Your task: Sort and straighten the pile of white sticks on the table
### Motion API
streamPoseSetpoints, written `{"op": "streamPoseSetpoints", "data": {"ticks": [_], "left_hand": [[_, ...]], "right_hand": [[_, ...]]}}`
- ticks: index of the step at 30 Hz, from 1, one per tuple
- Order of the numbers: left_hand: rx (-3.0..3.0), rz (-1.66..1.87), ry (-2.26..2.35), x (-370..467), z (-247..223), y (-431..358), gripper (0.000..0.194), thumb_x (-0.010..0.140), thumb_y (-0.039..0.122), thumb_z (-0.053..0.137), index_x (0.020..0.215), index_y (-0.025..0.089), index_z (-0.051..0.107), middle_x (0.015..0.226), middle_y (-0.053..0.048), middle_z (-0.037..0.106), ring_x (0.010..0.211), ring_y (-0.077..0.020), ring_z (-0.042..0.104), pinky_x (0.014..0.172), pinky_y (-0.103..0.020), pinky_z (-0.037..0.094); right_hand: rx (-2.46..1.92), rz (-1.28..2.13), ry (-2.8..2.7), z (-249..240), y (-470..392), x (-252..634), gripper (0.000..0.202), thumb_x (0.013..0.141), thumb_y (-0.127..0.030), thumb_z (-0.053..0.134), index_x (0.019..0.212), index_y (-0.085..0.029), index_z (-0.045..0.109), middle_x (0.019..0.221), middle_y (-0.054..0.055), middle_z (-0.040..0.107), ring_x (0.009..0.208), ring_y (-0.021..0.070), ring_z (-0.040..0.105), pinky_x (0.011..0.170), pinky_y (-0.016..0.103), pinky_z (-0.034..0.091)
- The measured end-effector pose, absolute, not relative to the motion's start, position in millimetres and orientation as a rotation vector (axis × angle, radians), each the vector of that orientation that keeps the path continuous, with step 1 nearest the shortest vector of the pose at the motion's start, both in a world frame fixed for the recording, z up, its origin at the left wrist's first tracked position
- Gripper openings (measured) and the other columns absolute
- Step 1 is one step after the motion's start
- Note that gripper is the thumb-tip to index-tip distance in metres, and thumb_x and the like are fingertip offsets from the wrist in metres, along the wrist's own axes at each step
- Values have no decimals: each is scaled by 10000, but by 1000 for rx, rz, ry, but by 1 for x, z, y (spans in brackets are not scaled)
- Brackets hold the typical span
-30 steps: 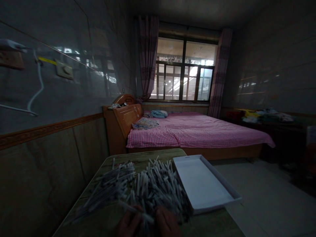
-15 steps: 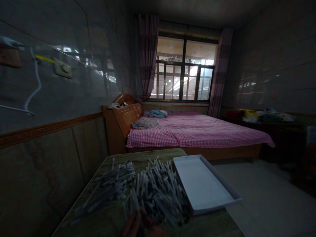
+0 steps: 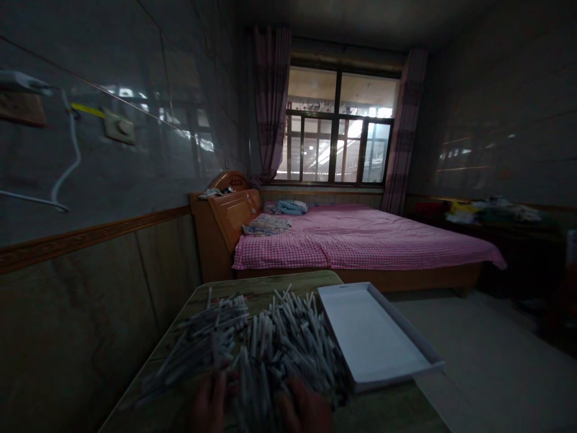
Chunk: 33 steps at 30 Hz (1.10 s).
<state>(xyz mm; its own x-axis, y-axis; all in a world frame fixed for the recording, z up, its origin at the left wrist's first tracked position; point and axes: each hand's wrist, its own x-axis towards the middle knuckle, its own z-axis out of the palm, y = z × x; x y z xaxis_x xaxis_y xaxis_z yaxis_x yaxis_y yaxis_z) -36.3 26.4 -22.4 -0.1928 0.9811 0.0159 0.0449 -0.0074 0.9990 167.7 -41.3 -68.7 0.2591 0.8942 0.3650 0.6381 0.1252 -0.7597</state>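
Two piles of thin pale sticks, perhaps pens, lie on a greenish table (image 3: 311, 278). At the lower edge, my left hand (image 3: 211, 400) has its fingers around the lower end of an upright pale stick (image 3: 215, 346), in front of the left pile (image 3: 189, 346). My right hand (image 3: 303, 408) rests against the near end of the right pile (image 3: 302, 343), its fingers bent; dimness and blur hide whether it grips any stick. A shallow white tray (image 3: 372, 337) sits to the right of the piles.
A bed with a pink checked cover (image 3: 360, 240) stands beyond the table, its wooden headboard (image 3: 225, 216) by the left wall. A socket with a white cable (image 3: 74, 144) is on that wall. Cloths and bags (image 3: 491, 210) lie at the far right.
My hands, close together before, have moved apart: the left went left with an upright stick, the right went right to the pile. The view has shifted slightly.
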Motion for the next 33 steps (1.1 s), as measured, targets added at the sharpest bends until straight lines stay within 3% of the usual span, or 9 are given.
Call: {"op": "streamPoseSetpoints", "data": {"ticks": [2,5,10,19,26,30,33], "left_hand": [[1192,1386,1383,-38,-33,33,204,877,467,540,919,352,703,831,21,855,753,-257,821,684,-385,662],[1200,1486,1366,-37,-55,42,195,882,410,520,884,356,708,812,19,849,771,-255,827,717,-391,670],[1309,1567,1339,-29,-71,44,253,882,390,593,1075,350,751,1142,-21,864,1093,-267,804,923,-416,645],[1304,1404,1433,-25,-60,40,378,891,464,469,1144,295,694,1306,-84,810,1282,-271,720,1150,-462,517],[1301,1485,1461,-29,-56,44,426,842,502,482,1123,251,683,1206,-120,835,1168,-290,771,1021,-447,604],[1606,1413,1802,-61,-38,53,401,865,451,428,1034,225,713,1055,-134,831,989,-292,792,885,-426,627],[1786,1249,2130,-90,-24,54,424,925,369,375,995,185,751,1023,-193,793,938,-350,752,882,-512,576]], "right_hand": [[-1621,377,-1360,-64,-32,186,411,998,-568,526,1144,-295,797,922,83,839,851,298,804,731,340,586],[-1632,395,-1192,-52,-23,205,534,959,-545,482,1249,-202,771,1207,163,806,1110,353,778,921,447,614],[-1530,361,-1226,-33,-20,212,663,942,-403,420,1499,-79,576,1277,177,777,1179,302,761,985,414,612],[-1489,213,-1306,-41,-25,216,470,971,-311,462,1347,-148,692,1221,145,803,1106,284,791,935,405,648],[-1261,172,-1633,-56,-32,207,367,1040,-200,476,1318,-284,703,1191,76,814,1062,214,800,894,284,639],[-1176,156,-1686,-65,-37,192,372,1021,-173,486,1294,-304,702,1123,65,809,1018,216,801,881,279,625],[-1177,139,-1711,-69,-37,185,349,1011,-173,513,1257,-321,711,1059,48,803,952,216,804,840,270,621]]}}
